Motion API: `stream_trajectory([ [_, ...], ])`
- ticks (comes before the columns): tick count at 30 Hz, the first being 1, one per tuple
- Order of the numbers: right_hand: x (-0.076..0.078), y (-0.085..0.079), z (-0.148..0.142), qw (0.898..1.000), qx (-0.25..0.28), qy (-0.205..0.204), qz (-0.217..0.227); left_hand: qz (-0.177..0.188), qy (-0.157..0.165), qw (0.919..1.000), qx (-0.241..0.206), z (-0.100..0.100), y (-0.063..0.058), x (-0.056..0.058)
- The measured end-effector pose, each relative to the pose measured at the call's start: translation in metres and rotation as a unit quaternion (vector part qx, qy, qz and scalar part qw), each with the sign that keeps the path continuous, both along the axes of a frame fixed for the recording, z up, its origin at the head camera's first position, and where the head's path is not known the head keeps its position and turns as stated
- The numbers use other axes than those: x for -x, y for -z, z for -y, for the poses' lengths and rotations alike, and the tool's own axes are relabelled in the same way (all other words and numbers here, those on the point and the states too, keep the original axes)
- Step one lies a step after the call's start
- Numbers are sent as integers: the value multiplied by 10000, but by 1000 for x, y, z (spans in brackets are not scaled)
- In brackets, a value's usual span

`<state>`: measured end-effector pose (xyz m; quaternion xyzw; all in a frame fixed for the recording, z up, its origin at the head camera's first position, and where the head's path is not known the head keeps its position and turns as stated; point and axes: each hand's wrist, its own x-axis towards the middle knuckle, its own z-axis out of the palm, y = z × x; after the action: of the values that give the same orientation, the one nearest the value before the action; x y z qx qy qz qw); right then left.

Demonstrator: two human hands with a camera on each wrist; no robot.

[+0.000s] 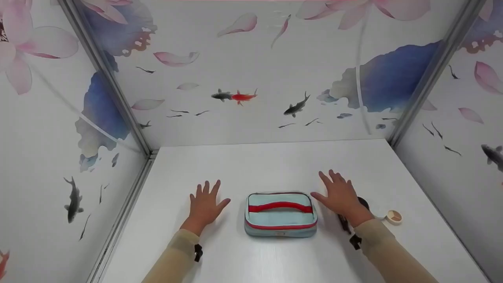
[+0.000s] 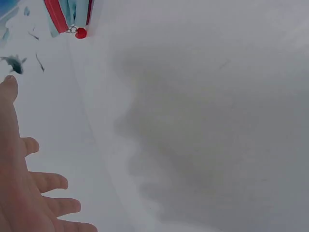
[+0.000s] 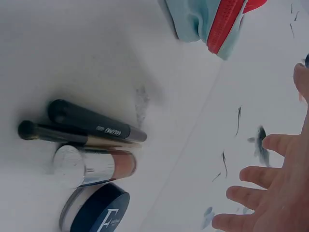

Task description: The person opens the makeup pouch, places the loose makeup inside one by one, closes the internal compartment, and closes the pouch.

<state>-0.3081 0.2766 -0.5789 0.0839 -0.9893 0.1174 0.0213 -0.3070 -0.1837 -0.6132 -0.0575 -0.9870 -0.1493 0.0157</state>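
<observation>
Case (image 1: 279, 221), pale blue, red handle (image 1: 279, 205) and red zip (image 1: 281, 227) — we found it on the white table (image 1: 275, 165), well short of the far edge, between two hands. Left hand (image 1: 205, 206): fingers splayed, released, between the case and the table's left edge. Right hand (image 1: 341, 198): fingers likewise spread and free, just beside the case. Toward the right edge we listed one dark tube (image 3: 96, 122), one brush (image 3: 63, 134), one bottle (image 3: 96, 166), one dark-lidded jar (image 3: 99, 208) — plus one round, pale item (image 1: 394, 217).
</observation>
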Motion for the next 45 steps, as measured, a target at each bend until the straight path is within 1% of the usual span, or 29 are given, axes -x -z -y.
stream_trajectory([
  [4, 3, -6, 16, 9993, 20, -209, 295, -33, 164, 9999, -45, -5, 0, 0],
  [7, 5, -9, 27, 9983, 133, -371, 421, -127, 303, 9994, -129, -9, 1, 1],
  [11, 7, -9, 42, 9967, 275, -585, 500, -201, 393, 9984, -342, -15, 1, 4],
  [18, 10, -10, 70, 9922, 308, -901, 802, -64, 463, 9971, -600, -29, 7, 6],
  [21, 10, -11, 81, 9911, 317, -979, 838, 11, 463, 9964, -708, -35, 9, 8],
  [24, 10, -11, 90, 9903, 355, -1047, 837, 188, 483, 9947, -887, -43, 9, 11],
  [28, 10, -6, 99, 9886, 464, -1062, 964, 403, 587, 9917, -1071, -52, 6, 12],
  [31, 10, -3, 104, 9873, 492, -1044, 1095, 433, 680, 9904, -1118, -57, 5, 15],
  [36, 12, 1, 108, 9858, 474, -835, 1380, 576, 925, 9867, -1207, -64, 4, 23],
  [41, 12, 0, 112, 9809, 494, -572, 1791, 967, 1031, 9831, -1167, -73, 2, 29],
  [45, 12, -1, 114, 9804, 469, -468, 1853, 1242, 1049, 9794, -1197, -80, 2, 32],
])
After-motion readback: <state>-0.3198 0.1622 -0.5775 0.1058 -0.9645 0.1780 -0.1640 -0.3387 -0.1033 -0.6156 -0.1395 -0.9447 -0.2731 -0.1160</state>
